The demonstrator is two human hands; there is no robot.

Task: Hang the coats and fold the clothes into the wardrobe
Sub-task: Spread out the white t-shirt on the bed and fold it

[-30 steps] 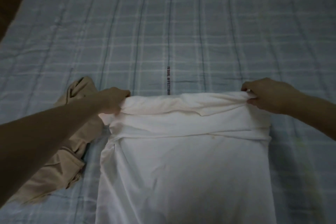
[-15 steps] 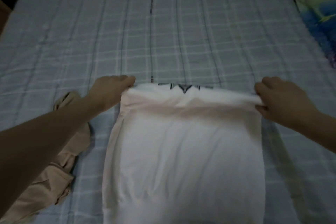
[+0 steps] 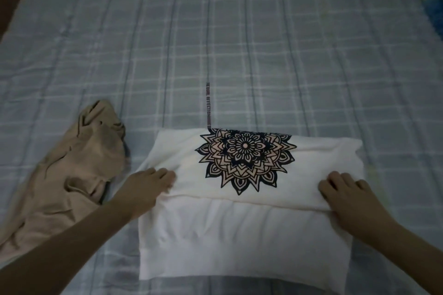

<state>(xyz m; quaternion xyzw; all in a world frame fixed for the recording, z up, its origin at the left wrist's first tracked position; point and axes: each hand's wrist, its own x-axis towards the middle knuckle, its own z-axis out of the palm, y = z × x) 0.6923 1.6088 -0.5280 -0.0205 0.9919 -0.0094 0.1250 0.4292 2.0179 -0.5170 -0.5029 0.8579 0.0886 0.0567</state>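
A white shirt (image 3: pixel 239 235) lies on the bed in front of me, folded across its middle. Its upper flap is turned toward me and shows a black mandala print (image 3: pixel 244 158). My left hand (image 3: pixel 146 189) holds the flap's near left corner with curled fingers. My right hand (image 3: pixel 347 199) holds the near right corner, knuckles up, with the flap's edge running under it. Both hands are low on the cloth.
A crumpled beige garment (image 3: pixel 67 175) lies on the bed just left of my left arm. The blue-grey checked bedsheet (image 3: pixel 239 43) stretches away beyond the shirt. A colourful pillow (image 3: pixel 431 2) shows at the top right edge, and a brown wooden edge (image 3: pixel 7 0) at the top left.
Both hands have pulled the shirt's far edge up and over toward me and laid it down. The mandala print, hidden before, now faces up on the folded flap.
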